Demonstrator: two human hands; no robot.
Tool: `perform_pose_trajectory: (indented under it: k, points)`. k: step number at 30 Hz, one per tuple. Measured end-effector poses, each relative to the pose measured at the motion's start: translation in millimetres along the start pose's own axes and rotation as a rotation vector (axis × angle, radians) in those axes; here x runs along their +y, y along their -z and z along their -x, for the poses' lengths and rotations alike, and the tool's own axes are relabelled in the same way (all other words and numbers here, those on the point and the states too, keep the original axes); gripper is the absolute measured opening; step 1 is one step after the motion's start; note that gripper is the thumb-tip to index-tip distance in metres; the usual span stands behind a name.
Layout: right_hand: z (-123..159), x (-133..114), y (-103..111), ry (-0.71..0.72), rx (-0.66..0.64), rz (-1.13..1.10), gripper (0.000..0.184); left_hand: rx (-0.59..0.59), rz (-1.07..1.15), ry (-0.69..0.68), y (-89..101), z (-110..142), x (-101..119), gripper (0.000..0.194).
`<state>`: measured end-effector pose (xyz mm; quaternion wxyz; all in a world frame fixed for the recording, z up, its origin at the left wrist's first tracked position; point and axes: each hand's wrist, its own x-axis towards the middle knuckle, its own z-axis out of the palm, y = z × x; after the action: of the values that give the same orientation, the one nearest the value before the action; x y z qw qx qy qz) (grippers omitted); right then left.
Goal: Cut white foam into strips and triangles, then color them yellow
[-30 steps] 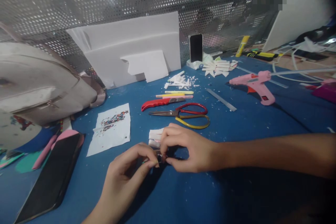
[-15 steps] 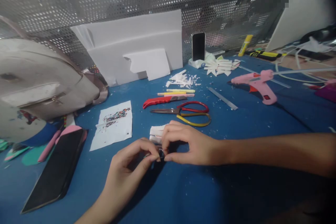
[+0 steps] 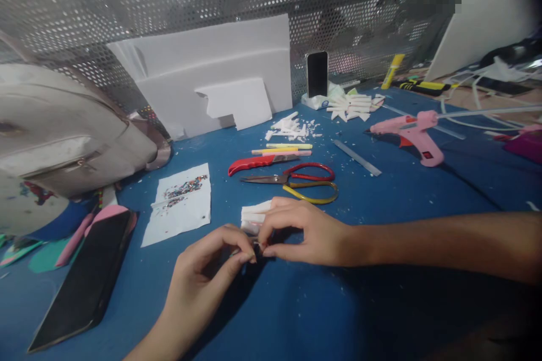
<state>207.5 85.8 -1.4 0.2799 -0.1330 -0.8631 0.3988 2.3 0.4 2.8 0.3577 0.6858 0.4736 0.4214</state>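
Observation:
Both hands meet low in the middle of the head view, over the blue table. My left hand (image 3: 212, 265) has thumb and forefinger pinched together at a small dark piece (image 3: 257, 249) that the fingers mostly hide. From the right, my right hand (image 3: 302, 231) pinches at the same spot, its fingertips almost touching those of the left. What kind of thing the dark piece is I cannot make out. Just behind the fingertips lies a small white folded piece (image 3: 253, 215), partly covered by my right hand. Scissors (image 3: 271, 179) with red and yellow handles lie beyond the hands.
A white sheet (image 3: 190, 217) with colourful bits lies to the left, near a dark phone (image 3: 84, 282). Behind the scissors are a red-handled cutter (image 3: 254, 164) and white scraps (image 3: 292, 128). A pink glue gun (image 3: 417, 132) stands right; a pale backpack (image 3: 76, 130) sits left.
The view has shifted slightly. Both hands stay close together at the small dark piece, with only slight finger movement.

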Motion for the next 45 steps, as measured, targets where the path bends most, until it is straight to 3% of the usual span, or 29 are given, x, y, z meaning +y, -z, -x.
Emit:
perform_pose_trajectory:
  k: [10,17,25,45]
  points:
    - [-0.6,3.5,-0.6,0.033,0.011,-0.016,0.003,-0.020,0.002,0.007,1.4,0.2,0.0,0.011]
    - [-1.5,2.9,1.3,-0.048,-0.003,-0.143,0.002,-0.045,-0.052,-0.014,1.0,3.5,0.1,0.012]
    - [-1.3,4.7,1.8,-0.136,-0.016,-0.323,0.012,-0.051,-0.084,-0.029,0.9,1.8,0.8,0.011]
    - [-1.2,3.0,-0.2,-0.270,0.166,-0.328,0.019,-0.006,-0.138,-0.056,1.8,-1.8,0.6,0.012]
